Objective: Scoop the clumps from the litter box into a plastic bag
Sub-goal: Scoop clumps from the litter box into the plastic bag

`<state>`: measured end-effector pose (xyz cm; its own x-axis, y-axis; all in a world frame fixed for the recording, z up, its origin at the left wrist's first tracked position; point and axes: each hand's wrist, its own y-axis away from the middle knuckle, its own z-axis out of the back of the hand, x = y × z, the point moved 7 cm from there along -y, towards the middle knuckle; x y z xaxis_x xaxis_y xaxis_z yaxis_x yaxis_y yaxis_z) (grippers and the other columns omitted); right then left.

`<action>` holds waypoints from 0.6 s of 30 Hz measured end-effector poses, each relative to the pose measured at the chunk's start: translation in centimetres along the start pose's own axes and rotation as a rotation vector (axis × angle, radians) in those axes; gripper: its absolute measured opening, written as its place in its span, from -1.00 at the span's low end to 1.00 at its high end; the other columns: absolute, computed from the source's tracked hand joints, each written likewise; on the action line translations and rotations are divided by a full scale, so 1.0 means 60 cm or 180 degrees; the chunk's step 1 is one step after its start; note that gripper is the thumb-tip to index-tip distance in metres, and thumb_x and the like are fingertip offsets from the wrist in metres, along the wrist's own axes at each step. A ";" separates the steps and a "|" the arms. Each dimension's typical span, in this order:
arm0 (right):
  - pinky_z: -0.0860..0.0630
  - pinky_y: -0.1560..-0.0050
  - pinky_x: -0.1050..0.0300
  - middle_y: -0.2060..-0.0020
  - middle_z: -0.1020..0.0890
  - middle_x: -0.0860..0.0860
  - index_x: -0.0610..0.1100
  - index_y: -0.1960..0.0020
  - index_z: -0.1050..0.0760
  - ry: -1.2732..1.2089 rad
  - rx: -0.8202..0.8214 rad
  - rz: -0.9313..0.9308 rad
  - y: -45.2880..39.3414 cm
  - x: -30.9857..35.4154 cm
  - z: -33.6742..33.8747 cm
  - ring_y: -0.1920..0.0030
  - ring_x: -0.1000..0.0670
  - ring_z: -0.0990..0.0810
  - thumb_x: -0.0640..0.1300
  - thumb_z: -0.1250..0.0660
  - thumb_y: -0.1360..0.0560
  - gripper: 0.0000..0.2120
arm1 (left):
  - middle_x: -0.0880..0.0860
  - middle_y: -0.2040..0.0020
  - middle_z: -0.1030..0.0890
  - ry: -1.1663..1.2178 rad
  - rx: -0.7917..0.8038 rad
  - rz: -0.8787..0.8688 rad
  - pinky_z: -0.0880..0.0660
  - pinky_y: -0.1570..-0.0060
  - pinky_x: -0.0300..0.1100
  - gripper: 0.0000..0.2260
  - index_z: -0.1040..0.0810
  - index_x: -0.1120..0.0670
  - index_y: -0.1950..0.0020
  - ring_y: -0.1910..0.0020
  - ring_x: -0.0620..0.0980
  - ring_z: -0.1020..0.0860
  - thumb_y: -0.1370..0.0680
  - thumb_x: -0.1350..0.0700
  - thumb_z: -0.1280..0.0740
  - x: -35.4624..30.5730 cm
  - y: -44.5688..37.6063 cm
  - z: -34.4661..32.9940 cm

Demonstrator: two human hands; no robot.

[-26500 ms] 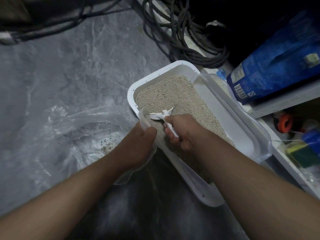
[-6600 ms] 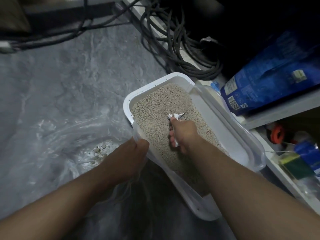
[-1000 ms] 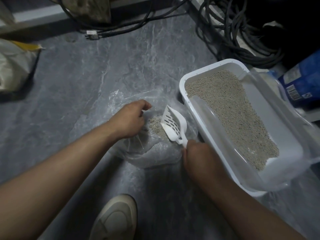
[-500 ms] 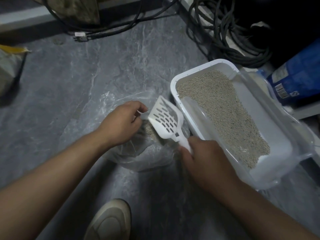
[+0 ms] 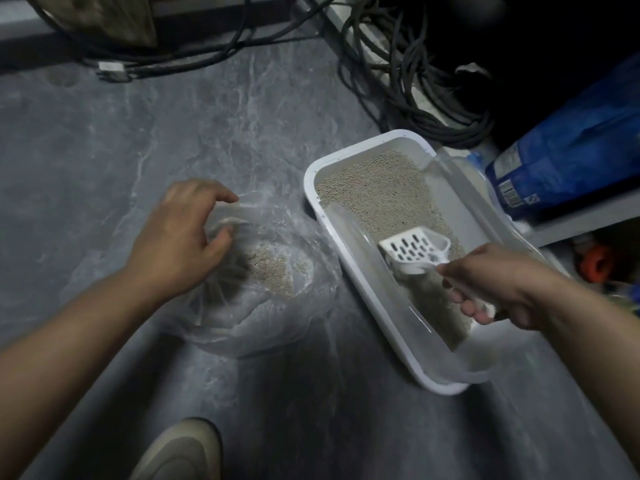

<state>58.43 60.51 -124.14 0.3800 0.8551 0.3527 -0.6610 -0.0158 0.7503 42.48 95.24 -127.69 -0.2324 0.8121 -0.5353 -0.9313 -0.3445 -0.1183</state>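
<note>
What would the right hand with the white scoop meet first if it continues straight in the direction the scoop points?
Most likely the beige granular litter inside the white plastic litter box. The right hand aims the white slotted scoop up-left over it; the scoop's height above the litter is unclear.

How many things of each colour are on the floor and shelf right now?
White: 2, scoop and litter box
Clear: 1, plastic bag
Blue: 1, sack
Black: 1, cable coil
Beige: 1, shoe
Total: 6

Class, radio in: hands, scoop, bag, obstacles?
Left hand holds bag mouth. Right hand grips scoop, empty, over litter box. Nothing blocking.
</note>
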 end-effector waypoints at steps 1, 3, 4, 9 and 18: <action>-0.35 0.53 0.28 0.47 -0.52 -0.10 -0.29 -0.01 -0.55 0.0002 0.0111 -0.0135 -0.011 -0.007 -0.008 0.59 0.00 -0.42 -0.18 -0.28 -0.63 -0.82 | 0.09 -0.24 -0.54 -0.0149 0.0090 0.0057 -0.40 -0.28 0.12 -0.61 -0.50 0.08 -0.26 -0.27 0.16 -0.46 -0.47 -0.03 -0.28 0.008 -0.001 -0.002; -0.31 0.52 0.30 0.49 -0.50 -0.03 -0.18 -0.02 -0.53 -0.0128 0.0316 -0.0335 -0.032 -0.011 -0.026 0.60 0.06 -0.39 -0.15 -0.24 -0.65 -0.87 | 0.12 -0.33 -0.51 -0.0375 0.0294 0.0225 -0.38 -0.33 0.18 -0.48 -0.45 0.08 -0.35 -0.35 0.18 -0.44 -0.45 -0.13 -0.24 0.022 -0.001 -0.008; -0.30 0.54 0.31 0.50 -0.48 0.01 -0.14 -0.03 -0.51 -0.0203 0.0391 -0.0395 -0.042 -0.009 -0.032 0.61 0.09 -0.38 -0.13 -0.23 -0.66 -0.88 | 0.13 -0.36 -0.50 -0.0432 0.0383 0.0320 -0.37 -0.34 0.20 -0.43 -0.43 0.09 -0.38 -0.37 0.19 -0.43 -0.44 -0.16 -0.23 0.029 -0.001 -0.011; -0.23 0.66 0.34 0.54 -0.44 0.03 -0.14 0.08 -0.44 -0.0477 0.0485 -0.0499 -0.080 0.018 -0.055 0.66 0.12 -0.34 -0.13 -0.17 -0.69 -0.80 | 0.19 -0.35 -0.52 -0.0470 0.0551 0.0663 -0.40 -0.33 0.21 -0.34 -0.39 0.11 -0.43 -0.35 0.23 -0.45 -0.42 -0.22 -0.22 0.041 0.003 -0.015; -0.51 0.43 0.13 0.36 -0.55 -0.23 -0.26 0.00 -0.42 -0.0658 0.0248 -0.0301 -0.085 0.054 -0.070 0.49 -0.09 -0.54 -0.11 -0.24 -0.67 -0.80 | 0.13 -0.37 -0.53 -0.0241 0.0560 0.0839 -0.41 -0.33 0.21 -0.29 -0.39 0.08 -0.43 -0.34 0.19 -0.49 -0.41 -0.32 -0.18 0.067 0.018 -0.009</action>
<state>60.30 65.56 -129.17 0.5675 0.7306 0.3798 -0.5672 0.0125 0.8235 40.71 97.89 -130.44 -0.4859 0.7409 -0.4636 -0.8690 -0.4661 0.1660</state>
